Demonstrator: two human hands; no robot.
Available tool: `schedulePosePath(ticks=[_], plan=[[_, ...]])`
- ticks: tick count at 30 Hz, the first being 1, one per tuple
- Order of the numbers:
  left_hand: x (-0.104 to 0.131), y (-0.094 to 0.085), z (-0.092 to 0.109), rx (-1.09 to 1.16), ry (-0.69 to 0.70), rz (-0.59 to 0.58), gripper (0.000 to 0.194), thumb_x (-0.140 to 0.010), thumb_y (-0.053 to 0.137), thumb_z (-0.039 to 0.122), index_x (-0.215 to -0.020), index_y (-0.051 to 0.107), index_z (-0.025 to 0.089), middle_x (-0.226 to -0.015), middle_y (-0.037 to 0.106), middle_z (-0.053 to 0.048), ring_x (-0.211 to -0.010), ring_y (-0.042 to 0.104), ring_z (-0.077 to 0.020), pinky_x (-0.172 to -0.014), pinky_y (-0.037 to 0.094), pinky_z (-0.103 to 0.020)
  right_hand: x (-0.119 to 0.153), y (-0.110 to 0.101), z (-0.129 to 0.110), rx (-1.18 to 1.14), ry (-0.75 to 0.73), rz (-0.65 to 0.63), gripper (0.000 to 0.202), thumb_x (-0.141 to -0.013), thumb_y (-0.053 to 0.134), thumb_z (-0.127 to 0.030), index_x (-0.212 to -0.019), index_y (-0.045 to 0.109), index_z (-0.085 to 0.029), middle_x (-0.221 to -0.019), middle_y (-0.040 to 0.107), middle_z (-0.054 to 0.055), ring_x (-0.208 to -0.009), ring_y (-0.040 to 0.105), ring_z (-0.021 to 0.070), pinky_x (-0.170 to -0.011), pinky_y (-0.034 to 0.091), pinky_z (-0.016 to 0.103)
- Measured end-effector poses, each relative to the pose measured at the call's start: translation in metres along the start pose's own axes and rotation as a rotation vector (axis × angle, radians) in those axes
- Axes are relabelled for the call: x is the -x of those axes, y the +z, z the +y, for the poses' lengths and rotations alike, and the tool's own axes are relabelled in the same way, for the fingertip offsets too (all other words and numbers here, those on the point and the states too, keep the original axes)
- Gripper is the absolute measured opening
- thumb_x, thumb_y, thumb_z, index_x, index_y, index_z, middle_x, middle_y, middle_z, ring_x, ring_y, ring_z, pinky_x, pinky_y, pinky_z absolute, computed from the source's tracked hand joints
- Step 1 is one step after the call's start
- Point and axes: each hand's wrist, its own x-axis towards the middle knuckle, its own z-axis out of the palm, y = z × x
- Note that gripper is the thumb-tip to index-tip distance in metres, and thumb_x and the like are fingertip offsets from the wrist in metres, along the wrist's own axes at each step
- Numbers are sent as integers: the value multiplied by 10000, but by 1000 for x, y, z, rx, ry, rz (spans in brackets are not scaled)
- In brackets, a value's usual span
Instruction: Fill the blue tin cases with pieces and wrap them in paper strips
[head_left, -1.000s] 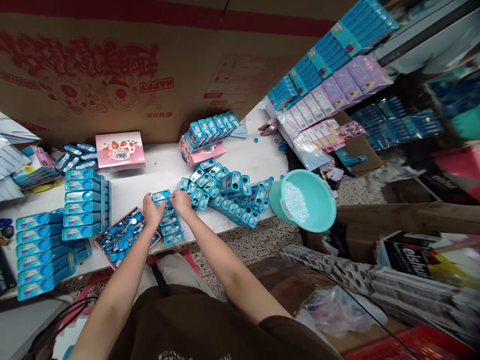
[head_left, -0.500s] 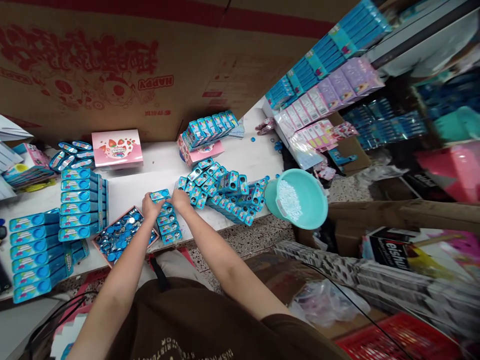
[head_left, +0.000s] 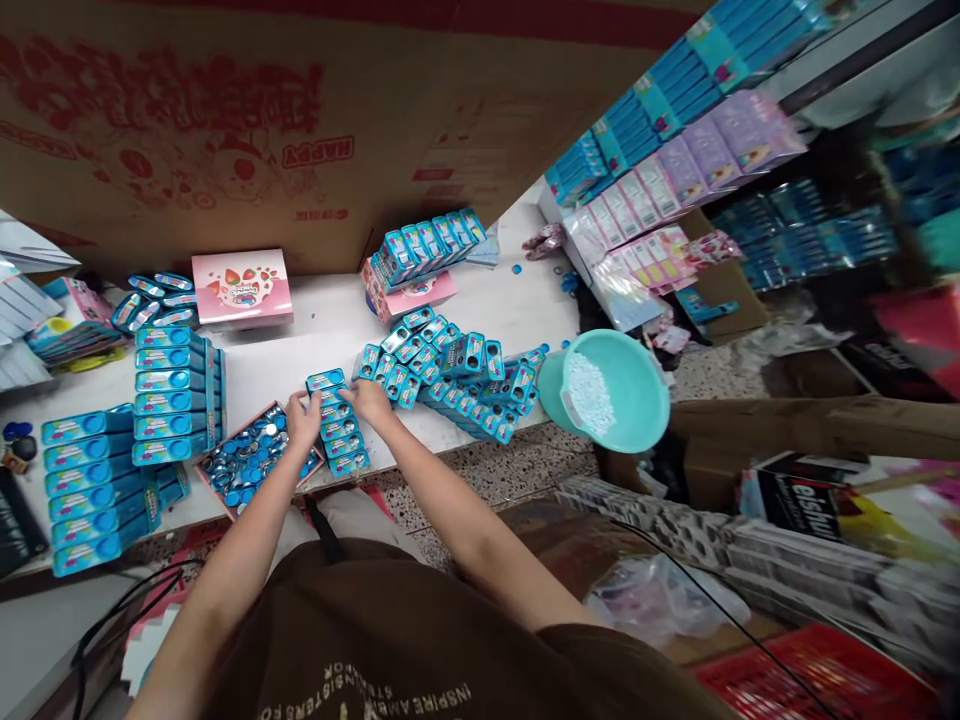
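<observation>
One row of blue cases [head_left: 341, 443] is set just right of the cap tray [head_left: 238, 432], top faces laid lengthwise crosswise. It is flanked by left hand [head_left: 302, 422] and right hand [head_left: 372, 404]; whether either is clenched cannot be told.

Can't tell whether left hand [head_left: 304, 422] grips or merely touches the column of blue cases [head_left: 341, 425]; same for right hand [head_left: 370, 404], fingertips too small to separate from the case edge. Can't read the fine print on those cases. Can't see all of the disc tray [head_left: 214, 491], partly hidden behind left forearm [head_left: 240, 550]. Can't identify white bits [head_left: 589, 390] in the teal basin [head_left: 641, 390], too small. Cut at top and left: big carton [head_left: 382, 130], most red print too blurred to read. Cut at top: blue packs [head_left: 731, 50]. Cut at bottom: brown shirt [head_left: 420, 640], red crate [head_left: 817, 680]. Cut at right, blurred: pink item [head_left: 919, 330]. Cut at left: black object [head_left: 15, 530], unidentifiable.
</observation>
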Motion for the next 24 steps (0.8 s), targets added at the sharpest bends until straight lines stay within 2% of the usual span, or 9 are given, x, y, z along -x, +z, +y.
schedulePosePath(ticks=[2, 4, 6, 9, 12, 15, 18, 24], plan=[[17, -7, -14, 65, -25, -25, 254, -820, 427, 367, -917, 582, 190, -813, 615, -40, -803, 607, -195, -696, 471, -308, 18, 3, 7, -86, -71, 131, 310, -868, 517, -382, -1017, 652, -147, -967, 689, 109, -883, 635, 195, -755, 439, 247], [33, -13, -24, 91, -41, -62, 267, -835, 356, 301, -896, 588, 185, -681, 575, -9, -646, 589, -164, -595, 464, -281, 37, 9, 14, -178, -158, 198, 281, -874, 501, -354, -1040, 639, -175, -961, 682, 78, -854, 626, 171, -764, 436, 239], [42, -16, -28, 118, -44, -91, 249, -820, 372, 268, -919, 580, 172, -625, 553, 6, -568, 562, -148, -548, 450, -265, 55, 17, 20, -270, -201, 196, 254, -869, 496, -337, -1007, 649, -188, -916, 680, 56, -805, 618, 156, -757, 440, 233], [44, -11, -21, 157, 11, -122, 250, -748, 541, 265, -977, 552, 165, -692, 598, 0, -631, 589, -141, -603, 469, -254, 75, 31, 29, -404, -167, 197, 240, -856, 492, -323, -965, 658, -189, -903, 682, 44, -753, 610, 148, -741, 451, 234], [37, 0, -5, 89, 201, -90, 288, -698, 650, 287, -953, 569, 180, -768, 628, -23, -733, 609, -164, -690, 482, -279, 89, 40, 40, -503, -109, 214, 231, -848, 485, -320, -911, 664, -187, -885, 685, 40, -717, 609, 145, -723, 457, 235], [25, 12, 7, -172, 471, -20, 161, -738, 641, 305, -862, 632, 203, -815, 639, -55, -867, 591, -218, -806, 465, -343, 99, 44, 53, -554, -76, 249, 236, -845, 475, -321, -857, 667, -184, -849, 686, 37, -703, 607, 147, -715, 456, 235], [14, 19, 8, -355, 670, -96, 124, -804, 576, 280, -873, 659, 219, -896, 645, -72, -957, 564, -232, -891, 433, -362, 108, 45, 64, -574, -52, 298, 260, -847, 461, -339, -840, 668, -182, -827, 686, 40, -709, 605, 154, -713, 452, 239], [12, 15, -6, -493, 866, -262, 304, -877, 453, 306, -1118, 604, 196, -1105, 574, -135, -1099, 505, -249, -967, 398, -393, 119, 47, 81, -570, 19, 345, 271, -841, 456, -347, -811, 674, -189, -803, 688, 41, -723, 608, 165, -718, 450, 246]])
